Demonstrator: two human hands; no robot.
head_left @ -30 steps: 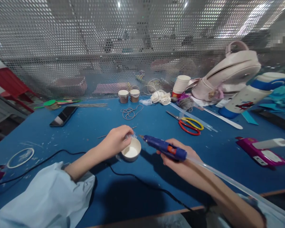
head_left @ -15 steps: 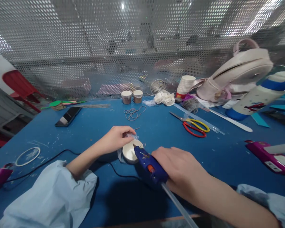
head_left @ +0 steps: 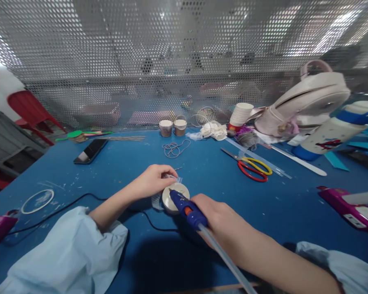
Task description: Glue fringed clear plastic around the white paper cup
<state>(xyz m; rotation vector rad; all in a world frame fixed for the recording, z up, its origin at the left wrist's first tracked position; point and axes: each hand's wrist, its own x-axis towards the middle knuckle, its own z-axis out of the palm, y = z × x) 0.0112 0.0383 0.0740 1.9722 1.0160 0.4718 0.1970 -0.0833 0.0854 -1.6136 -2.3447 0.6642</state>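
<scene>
My right hand (head_left: pixel 216 214) is wrapped round a blue hot glue gun (head_left: pixel 188 210). A clear glue stick (head_left: pixel 227 257) sticks out of its back end. The nozzle is over the opening of a small white paper cup (head_left: pixel 179 191) and points to the far left. My left hand (head_left: pixel 156 179) is curled at the cup's left rim, thumb along the edge; its fingertips are partly hidden. Sheer pale fabric (head_left: pixel 157 202) lies against the cup's left side and shows beyond my fingers.
Behind the cup lies loose grey cord (head_left: pixel 176 149), with two small covered cups (head_left: pixel 165 128) farther back. Open scissors (head_left: pixel 248 163) lie right of centre. A black cable (head_left: pixel 79 198) crosses the left side near a white ring (head_left: pixel 37 201). A bottle (head_left: pixel 334 130) and backpack (head_left: pixel 306 98) stand right.
The glue gun's nozzle has shifted slightly left and down over the cup, with my right hand following. The cup and my left hand sit slightly farther right in view.
</scene>
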